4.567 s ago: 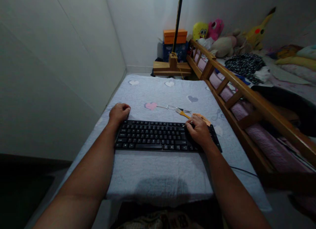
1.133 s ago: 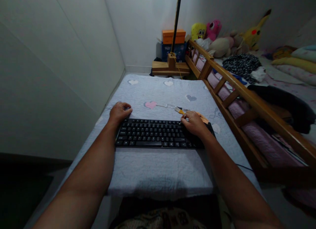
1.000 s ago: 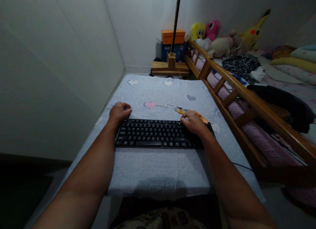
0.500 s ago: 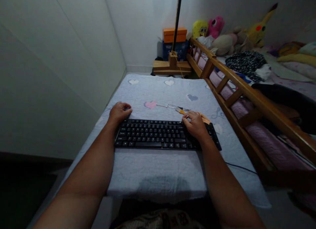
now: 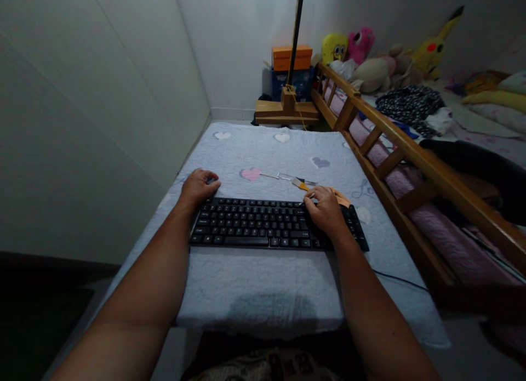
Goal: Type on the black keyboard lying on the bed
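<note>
A black keyboard (image 5: 250, 222) lies flat across the cloth-covered table. At its upper left corner rests my left hand (image 5: 198, 187), its fingers curled in and the thumb near the index finger; a small dark bit shows there, too unclear to name. Over the keyboard's right part my right hand (image 5: 324, 206) is closed in a pinch on a small, thin, pale stick whose kind I cannot tell. Just beyond that hand lie a brush (image 5: 301, 184) with pale bristles and a yellow-orange part, a thin wire tool (image 5: 284, 177) and a peach-coloured item (image 5: 342, 198), partly hidden.
A pale blue cloth (image 5: 263, 277) with hearts covers the table. From the keyboard's right side a black cable (image 5: 400, 279) runs off. A wooden bed rail (image 5: 411, 156) borders the table on the right, a white wall (image 5: 102, 123) the left. A wooden stand (image 5: 287, 109) is behind.
Both hands stay in almost the same place. The right fingers have shifted very slightly at the keyboard; nothing else has visibly moved.
</note>
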A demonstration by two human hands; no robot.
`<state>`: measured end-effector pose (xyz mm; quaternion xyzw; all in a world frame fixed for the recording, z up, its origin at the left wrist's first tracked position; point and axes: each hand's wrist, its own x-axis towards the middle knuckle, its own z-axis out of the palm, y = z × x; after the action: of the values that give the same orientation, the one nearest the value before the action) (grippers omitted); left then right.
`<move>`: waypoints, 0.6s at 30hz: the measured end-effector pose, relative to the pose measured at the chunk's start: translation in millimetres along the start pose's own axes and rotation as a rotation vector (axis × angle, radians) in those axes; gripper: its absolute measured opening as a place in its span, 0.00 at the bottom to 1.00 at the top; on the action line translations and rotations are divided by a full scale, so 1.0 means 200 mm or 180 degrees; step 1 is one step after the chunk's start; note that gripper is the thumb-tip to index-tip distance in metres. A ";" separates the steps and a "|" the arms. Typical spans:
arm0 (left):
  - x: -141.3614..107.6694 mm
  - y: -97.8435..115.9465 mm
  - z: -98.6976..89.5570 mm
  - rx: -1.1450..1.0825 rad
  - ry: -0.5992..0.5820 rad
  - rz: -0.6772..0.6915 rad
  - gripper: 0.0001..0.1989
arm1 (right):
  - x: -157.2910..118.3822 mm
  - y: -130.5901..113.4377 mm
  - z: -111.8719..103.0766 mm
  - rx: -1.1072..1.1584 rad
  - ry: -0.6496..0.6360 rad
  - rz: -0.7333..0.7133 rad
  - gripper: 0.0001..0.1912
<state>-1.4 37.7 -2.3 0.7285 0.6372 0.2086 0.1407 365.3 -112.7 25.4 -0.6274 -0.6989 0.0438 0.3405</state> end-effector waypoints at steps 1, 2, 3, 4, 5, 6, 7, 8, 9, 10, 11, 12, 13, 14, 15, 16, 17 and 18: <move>0.00 0.00 0.00 0.0007 -0.0001 0.0009 0.18 | 0.00 0.00 0.00 0.0006 -0.0003 -0.0009 0.08; 0.00 0.00 0.00 0.0020 -0.0004 0.0019 0.18 | 0.00 -0.01 0.00 0.0016 -0.0019 -0.0014 0.08; 0.00 0.00 0.00 0.0037 -0.0003 0.0026 0.18 | 0.00 -0.01 -0.01 0.0025 -0.0043 -0.0015 0.08; 0.01 0.00 0.00 0.0057 -0.0002 0.0031 0.18 | 0.00 -0.01 -0.01 0.0035 -0.0072 -0.0012 0.09; 0.01 0.00 0.00 0.0080 0.0004 0.0032 0.18 | 0.00 -0.01 -0.01 0.0041 -0.0101 -0.0004 0.09; 0.01 0.00 0.00 0.0104 0.0014 0.0028 0.18 | 0.00 -0.01 -0.01 0.0044 -0.0124 0.0005 0.09; 0.01 0.00 0.00 0.0127 0.0025 0.0020 0.18 | 0.00 -0.01 -0.01 0.0046 -0.0136 0.0014 0.09; 0.01 0.00 0.00 0.0146 0.0032 0.0009 0.18 | 0.00 -0.01 -0.01 0.0051 -0.0135 0.0023 0.09; 0.01 -0.01 0.01 0.0163 0.0037 0.0003 0.18 | 0.00 -0.01 -0.01 0.0053 -0.0127 0.0028 0.09; 0.01 -0.01 0.01 0.0177 0.0037 0.0001 0.18 | 0.00 -0.01 -0.01 0.0054 -0.0113 0.0030 0.09; 0.01 -0.01 0.01 0.0189 0.0036 -0.0001 0.18 | 0.00 -0.01 -0.01 0.0061 -0.0097 0.0028 0.08; 0.01 -0.01 0.01 0.0198 0.0029 0.0001 0.18 | 0.00 -0.01 -0.01 0.0075 -0.0080 0.0025 0.08; 0.01 -0.01 0.01 0.0204 0.0024 0.0005 0.19 | 0.00 -0.01 0.00 0.0095 -0.0065 0.0021 0.08; 0.01 0.00 0.01 0.0205 0.0022 0.0006 0.19 | 0.00 -0.01 0.00 0.0114 -0.0054 0.0017 0.08; 0.01 0.00 0.01 0.0202 0.0019 0.0005 0.19 | 0.00 -0.01 0.00 0.0131 -0.0043 0.0011 0.08; 0.01 0.00 0.01 0.0196 0.0020 0.0003 0.19 | 0.00 -0.01 0.00 0.0143 -0.0034 0.0005 0.08; 0.00 0.00 0.00 0.0188 0.0021 0.0003 0.19 | 0.00 -0.01 0.00 0.0147 -0.0025 0.0000 0.08; 0.00 0.01 0.00 0.0179 0.0023 0.0001 0.18 | 0.00 0.00 0.00 0.0146 -0.0013 -0.0005 0.08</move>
<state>-0.1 37.9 -1.9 0.7315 0.6432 0.1933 0.1177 364.7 -113.5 25.6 -0.6188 -0.6989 0.0608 0.3534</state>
